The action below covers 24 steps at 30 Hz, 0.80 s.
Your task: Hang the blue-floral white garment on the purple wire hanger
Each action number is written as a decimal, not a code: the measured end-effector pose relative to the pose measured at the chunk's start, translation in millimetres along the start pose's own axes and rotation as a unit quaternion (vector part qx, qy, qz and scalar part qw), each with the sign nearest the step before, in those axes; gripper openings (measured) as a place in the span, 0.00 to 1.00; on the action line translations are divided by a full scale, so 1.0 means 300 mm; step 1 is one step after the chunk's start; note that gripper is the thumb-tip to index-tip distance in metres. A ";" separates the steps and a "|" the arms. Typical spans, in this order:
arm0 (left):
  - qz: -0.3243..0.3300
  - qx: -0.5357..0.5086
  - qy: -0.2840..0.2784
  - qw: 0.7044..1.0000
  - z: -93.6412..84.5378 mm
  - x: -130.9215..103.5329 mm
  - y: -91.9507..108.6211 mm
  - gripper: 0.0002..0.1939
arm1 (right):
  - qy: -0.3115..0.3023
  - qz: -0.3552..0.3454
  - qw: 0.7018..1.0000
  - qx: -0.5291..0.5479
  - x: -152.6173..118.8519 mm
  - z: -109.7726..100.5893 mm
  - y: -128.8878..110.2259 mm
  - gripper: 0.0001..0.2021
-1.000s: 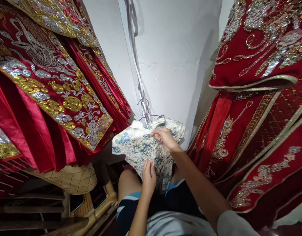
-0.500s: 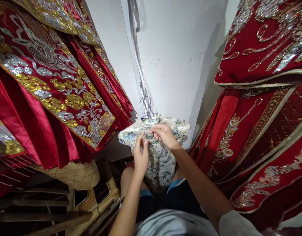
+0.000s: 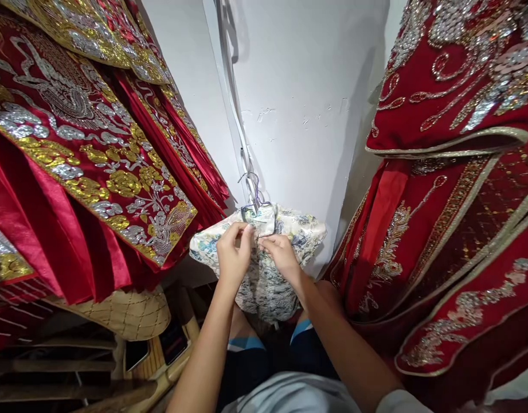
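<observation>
A floral blouse (image 3: 270, 292) in cream, blue and yellow hangs in front of me on a thin purple wire hanger (image 3: 255, 182). Its collar (image 3: 260, 217) stands up around the hanger's neck. At the front of the neckline, my left hand (image 3: 235, 252) is closed, thumb and fingertips pinching the fabric just below the collar's left side. Close beside it, my right hand (image 3: 278, 252) pinches the blouse's front edge below the collar's right side. The fingertips of both hands nearly meet at the centre front. Any small fastener between them is too small to make out.
Red embroidered garments with gold and silver sequins (image 3: 126, 178) hang at left. More red beaded garments (image 3: 418, 229) hang at right. Behind the blouse is a white wall (image 3: 298, 74) with a strap (image 3: 229, 97). A wooden chair (image 3: 156, 361) at lower left bears two phones (image 3: 136, 353).
My left hand has risen and closed on the blouse front. My right hand has shifted down slightly beside it. The collar now stands up in plain view, and the blouse has shifted slightly left.
</observation>
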<state>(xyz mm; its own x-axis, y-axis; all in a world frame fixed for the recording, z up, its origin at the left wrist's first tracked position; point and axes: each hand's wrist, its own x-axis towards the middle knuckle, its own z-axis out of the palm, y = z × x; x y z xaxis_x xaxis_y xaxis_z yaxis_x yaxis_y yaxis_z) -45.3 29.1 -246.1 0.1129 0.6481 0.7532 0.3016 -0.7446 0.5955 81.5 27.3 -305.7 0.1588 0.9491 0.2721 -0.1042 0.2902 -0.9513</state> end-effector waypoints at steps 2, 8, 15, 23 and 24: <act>-0.012 -0.018 0.082 0.996 -0.021 0.022 -0.021 0.12 | 0.000 0.002 1.000 -0.024 -0.022 -0.003 0.039 0.14; -0.197 -0.207 0.262 0.922 -0.137 0.045 -0.215 0.17 | -0.006 0.060 0.997 0.048 -0.143 -0.003 0.112 0.12; -0.146 -0.101 0.326 0.929 -0.120 -0.030 -0.326 0.14 | -0.025 0.043 0.995 0.083 -0.216 0.009 0.118 0.12; -0.153 -0.121 0.229 0.954 -0.108 0.009 -0.382 0.12 | -0.012 0.048 0.994 0.101 -0.226 -0.029 0.089 0.13; -0.181 -0.175 0.256 0.933 -0.107 0.010 -0.404 0.12 | -0.014 0.046 0.993 0.105 -0.226 -0.024 0.087 0.13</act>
<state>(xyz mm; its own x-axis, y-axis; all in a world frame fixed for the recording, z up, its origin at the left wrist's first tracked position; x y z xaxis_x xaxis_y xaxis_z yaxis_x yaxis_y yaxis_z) -111.9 115.9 -307.0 -0.4304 0.7725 0.4670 -0.1058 -0.5569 0.8238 75.0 -30.3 -350.0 0.1125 0.9750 0.1918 -0.3208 0.2183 -0.9216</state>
